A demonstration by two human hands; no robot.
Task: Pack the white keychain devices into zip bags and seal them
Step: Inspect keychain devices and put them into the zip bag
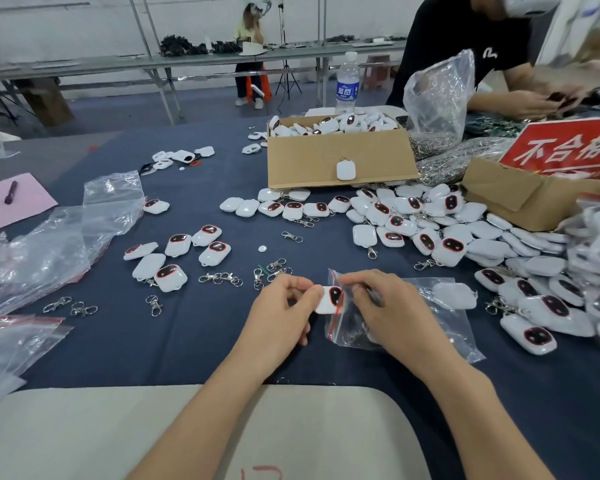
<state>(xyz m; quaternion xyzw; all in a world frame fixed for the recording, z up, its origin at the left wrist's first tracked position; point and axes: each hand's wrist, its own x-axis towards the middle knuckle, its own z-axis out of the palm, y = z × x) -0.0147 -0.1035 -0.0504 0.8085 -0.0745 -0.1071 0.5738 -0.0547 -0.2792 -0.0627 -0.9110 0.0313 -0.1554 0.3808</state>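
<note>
Cloth (194, 341) is showing plain navy. Device (328, 301) at centre is showing white w/ a dark glossy window ringed in red; loose ones around it are looking the same, backs plain white. Zip bag (343, 327) is showing clear w/ a thin red strip along its mouth. Clasps (222, 278) are glinting silver. Box (309, 161) is showing plain brown. Sign (565, 150) is showing red w/ white characters. Sheet (32, 199) at left is showing pink, pen (10, 192) on it purple. Bottle (347, 86) is carrying a blue label & white cap. Near pad (84, 434) is showing cream.
</note>
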